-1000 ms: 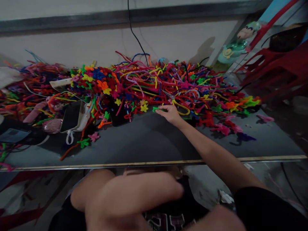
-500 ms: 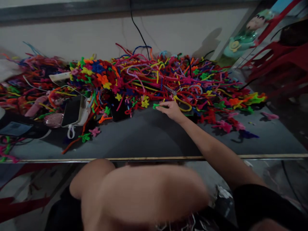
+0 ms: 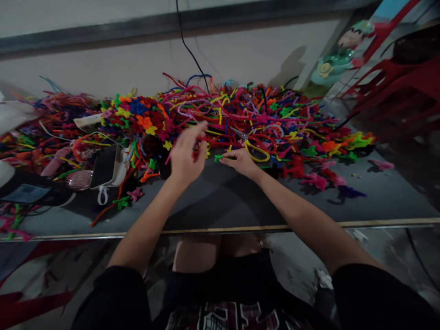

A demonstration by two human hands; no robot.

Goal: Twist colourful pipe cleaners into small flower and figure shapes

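Note:
My right hand (image 3: pixel 241 163) pinches a small green pipe-cleaner piece (image 3: pixel 217 158) between thumb and fingertips, just above the grey tabletop. Its exact shape is too small to make out. To the left, my left hand (image 3: pixel 187 156) is raised in front of the pile, slightly blurred, with thumb and fingers apart and nothing visible in them. Scissors (image 3: pixel 257 155) with yellow handles lie just behind my right hand, blades pointing into the heap of coloured pipe cleaners (image 3: pixel 237 107). A yellow pipe-cleaner flower (image 3: pixel 167 145) shows left of my left hand.
On the left are a phone (image 3: pixel 105 166), a pink hairbrush (image 3: pixel 79 179) and a bundle of pipe-cleaner flowers (image 3: pixel 137 112). Loose pink pieces (image 3: pixel 315 180) lie at the right. A black cable (image 3: pixel 187 46) hangs along the wall. The table's front edge (image 3: pixel 227 230) runs before my body.
My left hand has come up from below, where a blurred arm covered my lap, to over the table. My right hand still holds the green piece in nearly the same place. The view has shifted slightly.

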